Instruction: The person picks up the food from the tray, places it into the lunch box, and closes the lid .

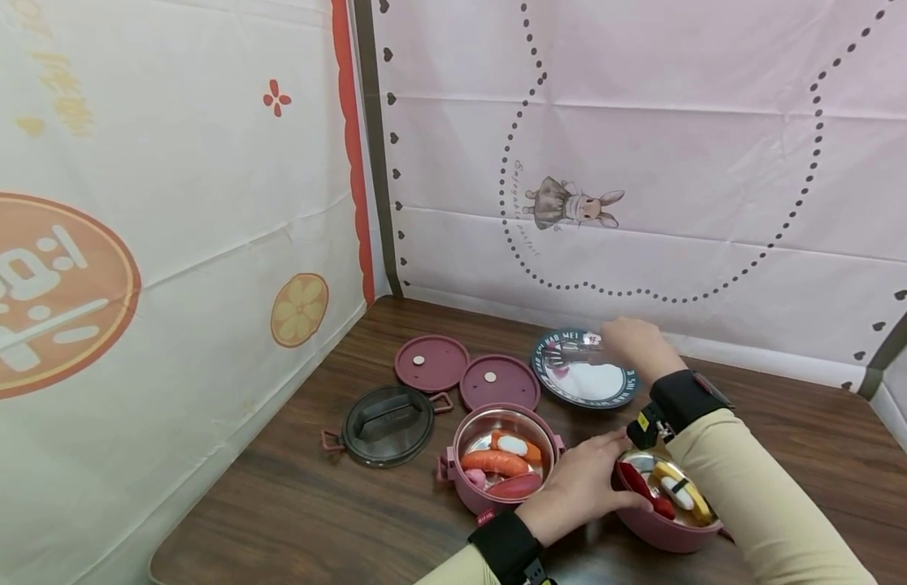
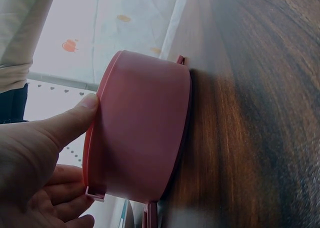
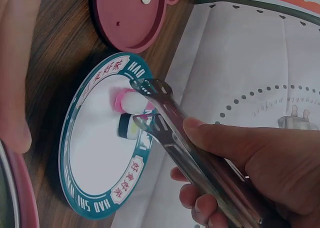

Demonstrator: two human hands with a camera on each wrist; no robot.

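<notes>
My right hand (image 1: 636,345) grips metal tongs (image 3: 178,123) over a white plate (image 1: 588,386) with a teal lettered rim. The tong tips stand apart, close to a pink-and-white toy food piece (image 3: 131,102) and a small sushi roll (image 3: 125,125) with a dark band. With its thumb on the rim and fingers on the far side, my left hand (image 1: 578,487) holds a round pink lunch pot (image 2: 142,128). Inside that pot lie a red piece (image 1: 661,508) and a yellow-topped sushi (image 1: 676,490), partly hidden by my right forearm.
Left of my left hand stands another pink pot (image 1: 483,500) with several toy foods, including a sausage (image 1: 495,463). Behind it are two pink lids (image 1: 431,374), flat on the wooden table (image 1: 278,520). A dark handled lid (image 1: 395,443) lies farther left. Cloth-covered walls border the table.
</notes>
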